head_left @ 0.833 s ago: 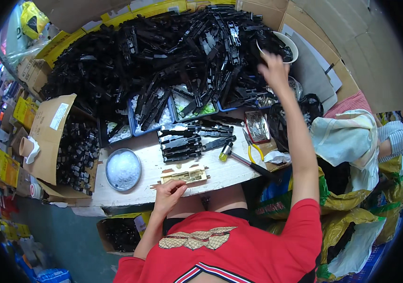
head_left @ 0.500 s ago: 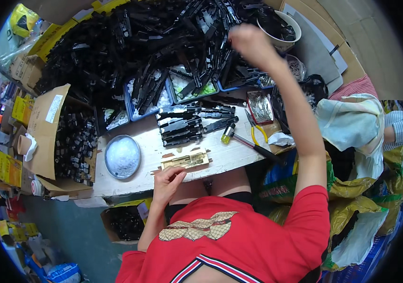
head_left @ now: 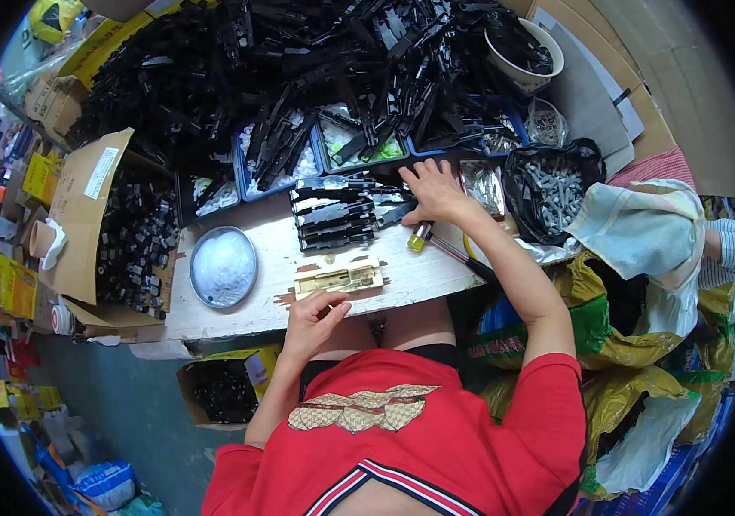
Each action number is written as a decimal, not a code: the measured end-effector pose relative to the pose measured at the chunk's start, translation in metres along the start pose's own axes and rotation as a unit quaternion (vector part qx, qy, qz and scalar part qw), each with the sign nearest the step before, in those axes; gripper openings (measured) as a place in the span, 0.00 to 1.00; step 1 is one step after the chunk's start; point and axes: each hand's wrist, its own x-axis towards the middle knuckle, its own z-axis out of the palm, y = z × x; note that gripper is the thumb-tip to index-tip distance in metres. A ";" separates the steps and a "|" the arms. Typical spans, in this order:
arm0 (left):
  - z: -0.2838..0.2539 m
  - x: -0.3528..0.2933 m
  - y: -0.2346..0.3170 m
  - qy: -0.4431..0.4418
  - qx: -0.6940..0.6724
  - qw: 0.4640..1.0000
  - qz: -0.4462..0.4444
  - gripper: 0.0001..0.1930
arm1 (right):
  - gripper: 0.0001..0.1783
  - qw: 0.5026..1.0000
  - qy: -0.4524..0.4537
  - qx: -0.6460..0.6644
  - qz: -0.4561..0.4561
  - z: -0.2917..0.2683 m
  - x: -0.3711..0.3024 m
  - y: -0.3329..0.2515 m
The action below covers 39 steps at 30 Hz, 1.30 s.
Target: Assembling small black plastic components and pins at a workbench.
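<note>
My right hand lies spread, palm down, over the right ends of a row of long black plastic parts. My left hand rests at the table's front edge with fingers curled toward the thumb; whether anything is in them is hidden. Just beyond it lies a cream-coloured fixture block with a long recess. Close below my right hand are a screwdriver with a clear yellow handle and a black-handled tool. My right forearm partly covers the yellow-handled pliers.
A heap of black parts fills the back, with blue trays before it. At left stand a round dish of white material and a cardboard box. A black bag of grey pieces and a white bucket stand at right.
My right hand has come down from the heap at the back toward me, onto the row of black parts, fingers spread. My left hand stays by the fixture block.
</note>
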 end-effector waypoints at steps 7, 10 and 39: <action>-0.005 -0.003 -0.001 0.011 0.007 1.000 -0.025 0.07 | 0.40 1.000 0.010 -0.017 -0.006 0.001 0.001 0.004; -0.003 -0.002 -0.002 0.012 0.010 1.000 -0.021 0.07 | 0.22 0.998 0.052 -0.040 -0.007 0.009 -0.004 0.017; 0.006 0.009 0.011 -0.009 -0.004 1.000 -0.020 0.06 | 0.26 0.893 0.409 -0.125 0.138 -0.109 -0.009 0.134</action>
